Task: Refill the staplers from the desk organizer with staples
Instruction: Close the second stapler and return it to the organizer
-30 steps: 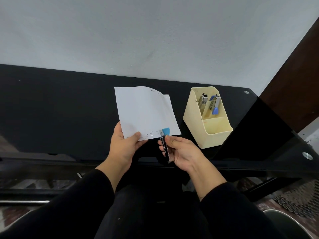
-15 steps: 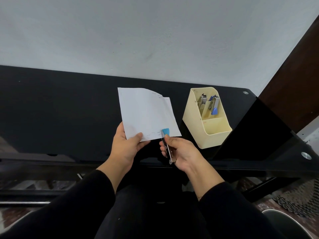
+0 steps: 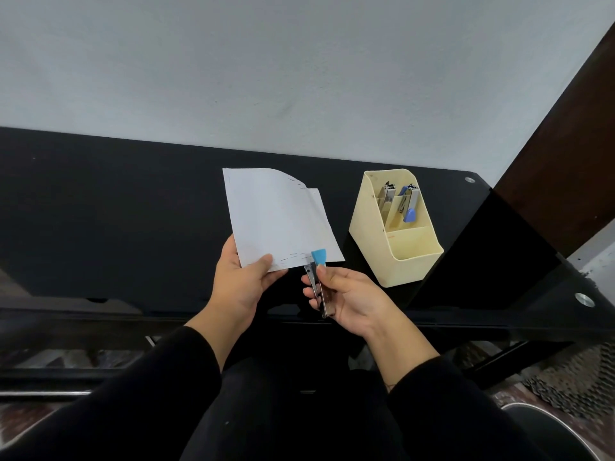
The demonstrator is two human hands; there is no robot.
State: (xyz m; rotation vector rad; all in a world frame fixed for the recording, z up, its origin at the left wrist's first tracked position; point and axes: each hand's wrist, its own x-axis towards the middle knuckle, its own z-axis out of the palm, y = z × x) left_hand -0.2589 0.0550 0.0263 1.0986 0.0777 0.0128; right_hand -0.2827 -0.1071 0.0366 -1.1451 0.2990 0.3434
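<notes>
So the person's left hand (image 3: 239, 284) is holding a few sheets of paper (image 3: 276, 221) up over the black desk (image 3: 116, 211), thumb clamped on top of the near edge and fingers tucked underneath. The right hand (image 3: 349, 301) is wrapped around a small metal stapler (image 3: 315, 284), fingers curled along its body and thumb on its right side. The stapler's blue tip is right on the near right corner of the paper. There's a row of little dashes (image 3: 294, 256) along that near edge, just left of the tip, and a few more up at the far right corner; they look like staples.

The cream organizer (image 3: 399, 264) sits on the desk just right of the paper, not touching it. Its back compartments have a silver stapler (image 3: 387, 199) and a blue-tipped stapler (image 3: 408, 204) standing side by side, one in each slot. The front compartment looks bare from here. Plain grey wall (image 3: 299, 78) behind it all.
</notes>
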